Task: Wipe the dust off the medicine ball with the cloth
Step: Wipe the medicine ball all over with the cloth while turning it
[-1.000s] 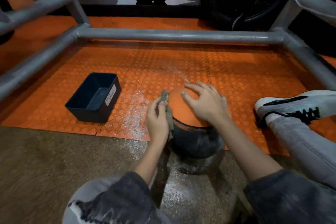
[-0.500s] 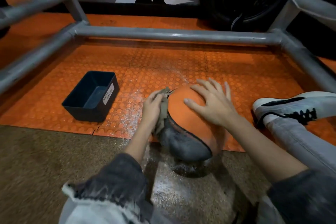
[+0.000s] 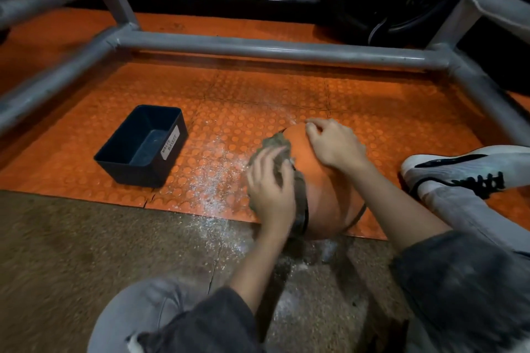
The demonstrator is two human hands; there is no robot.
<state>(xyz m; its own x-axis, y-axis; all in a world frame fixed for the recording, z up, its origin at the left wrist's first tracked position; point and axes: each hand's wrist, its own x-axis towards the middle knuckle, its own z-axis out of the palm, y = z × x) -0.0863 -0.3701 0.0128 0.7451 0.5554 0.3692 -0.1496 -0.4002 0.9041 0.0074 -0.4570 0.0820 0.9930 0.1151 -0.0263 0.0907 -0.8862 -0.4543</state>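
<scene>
An orange medicine ball (image 3: pixel 327 198) with a dark band lies on the floor at the seam between the orange studded mat and the brown floor. My left hand (image 3: pixel 271 186) presses a crumpled grey-brown cloth (image 3: pixel 276 143) flat against the ball's left side; the hand is blurred. On the ball's upper right side rests my right hand (image 3: pixel 334 143), its fingers curved over the top. The ball's dark half is mostly hidden behind my left hand and the cloth.
A dark blue bin (image 3: pixel 142 146) with a white label stands on the mat to the left. White dust (image 3: pixel 212 180) lies on the mat and floor beside the ball. A grey metal pipe frame (image 3: pixel 266 50) surrounds the mat. My white shoe (image 3: pixel 464 167) lies right.
The ball has rolled so its orange half faces me and the dark half is turned away. My left hand with the cloth slid down the left side; my right hand shifted over the top.
</scene>
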